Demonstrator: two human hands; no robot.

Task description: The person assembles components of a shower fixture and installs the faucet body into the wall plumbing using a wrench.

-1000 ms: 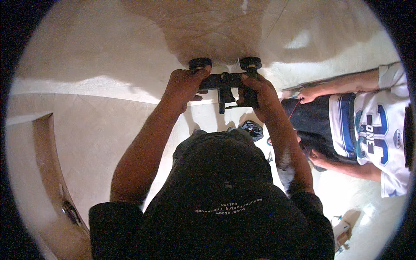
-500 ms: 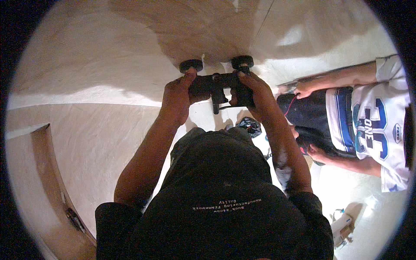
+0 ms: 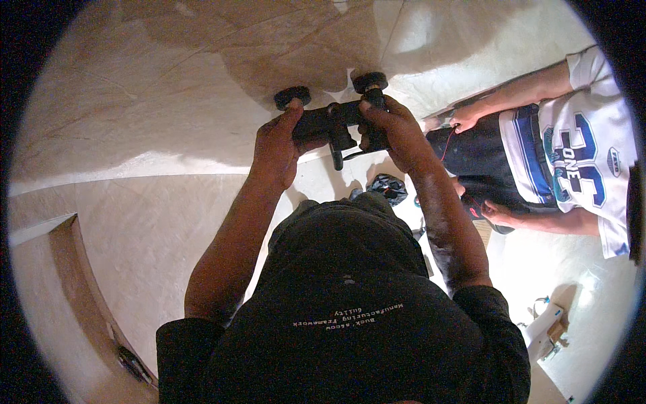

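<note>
Between my two hands is a black suction-cup tool with two round pads, a bar joining them and a lever hanging at its middle. Its left pad and right pad face the veined beige wall; whether they touch it I cannot tell. My left hand is closed around the left end, thumb up near the pad. The right end is gripped by my right hand, its thumb laid across the top. Both palms' inner sides are hidden.
On the right, close to my right arm, a person in a white jersey holds a thin red cord. A black plastic bag lies on the floor beyond my body. A recess with a brown edge is at left.
The tool sits slightly higher and further left in view, its right end raised more. My right thumb has shifted toward the tool's middle. Both hands keep their hold.
</note>
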